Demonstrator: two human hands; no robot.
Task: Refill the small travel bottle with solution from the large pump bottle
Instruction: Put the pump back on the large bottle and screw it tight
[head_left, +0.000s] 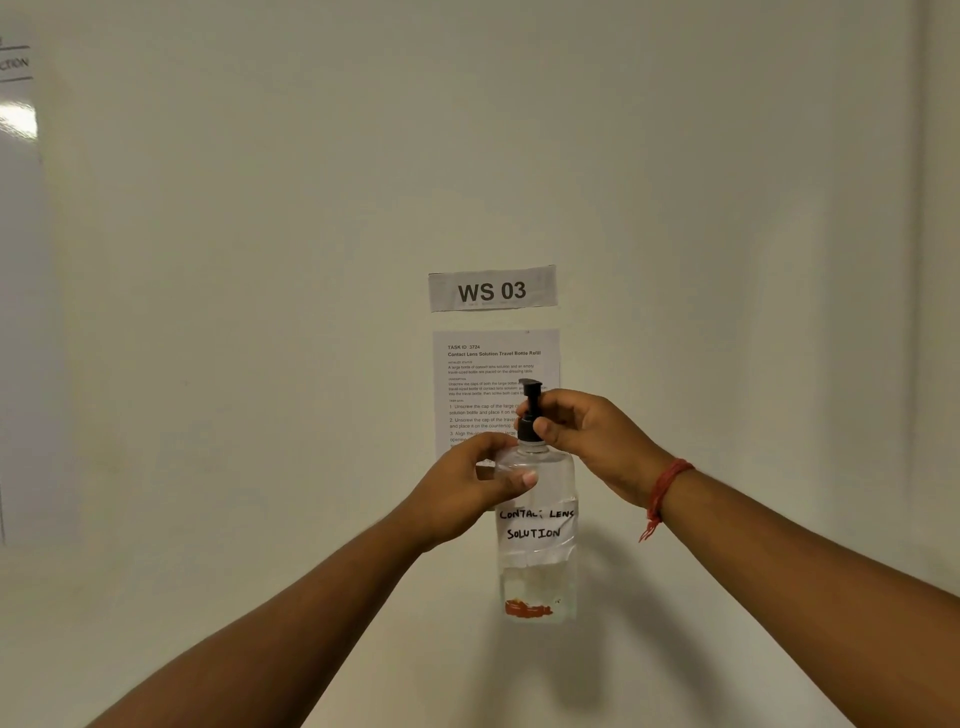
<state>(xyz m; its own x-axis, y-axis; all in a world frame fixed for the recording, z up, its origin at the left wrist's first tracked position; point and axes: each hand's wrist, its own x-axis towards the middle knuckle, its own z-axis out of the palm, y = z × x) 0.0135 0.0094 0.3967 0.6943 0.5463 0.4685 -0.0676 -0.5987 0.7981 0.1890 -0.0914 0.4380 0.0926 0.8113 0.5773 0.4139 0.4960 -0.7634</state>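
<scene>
Two bare hands meet on one clear pump bottle (537, 525), which stands upright on a pale surface (260, 623) close to the wall (260, 260). The left hand (462, 491) curls around the bottle's shoulder, its thumb laid across the front of the clear plastic and its fingers wrapped behind, so the grip is closed on the bottle itself. Just above those fingers, the right hand (587, 434) is pinched on the black pump collar (530, 428), thumb at the front and fingers folded round the far side; the black pump head (531, 387) rises clear of that pinch. A red thread bracelet (662, 493) circles the right wrist, its loose ends hanging down.

Below the left thumb, a white label (537, 525) on the bottle reads "CONTACT LENS SOLUTION" in hand lettering (the fourth letters are a little muddled). Lower still, near the base, sits an orange-red smear or sticker (527, 609); which of the two I cannot tell. How much liquid the bottle holds is hard to judge.

Behind the right fingers, a printed instruction sheet (496, 364) is stuck to the wall, partly covered by the hands, and above it a strip sign (492, 289) reads "WS 03". The small travel bottle is nowhere in sight from here.
</scene>
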